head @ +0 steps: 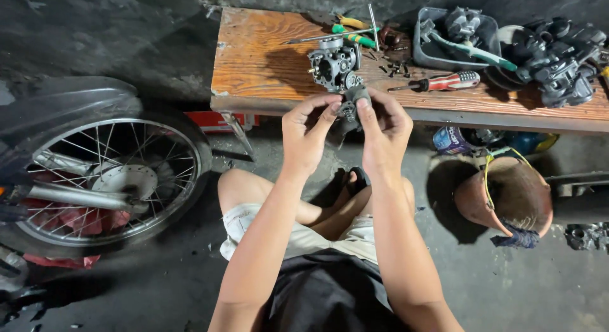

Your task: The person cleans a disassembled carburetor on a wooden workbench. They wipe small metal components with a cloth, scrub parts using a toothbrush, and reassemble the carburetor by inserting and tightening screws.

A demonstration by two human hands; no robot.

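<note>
low over the wooden bench [266, 59], a small metal part [350, 105] is pinched between left hand [309, 130] and right hand [382, 130], carburetor body [333, 65] just beyond.

Open room over the bare left half of the wooden bench [254, 59]; crowded from the middle on by a carburettor body [333, 65], loose screws [393, 68], screwdrivers [444, 82], a grey tray [426, 49] and black engine parts [558, 59]. Hemmed in low on the left by a spoked wheel [111, 179], on the right by a clay-coloured bucket [501, 202]. Free concrete floor [158, 275] between wheel and knees
</note>
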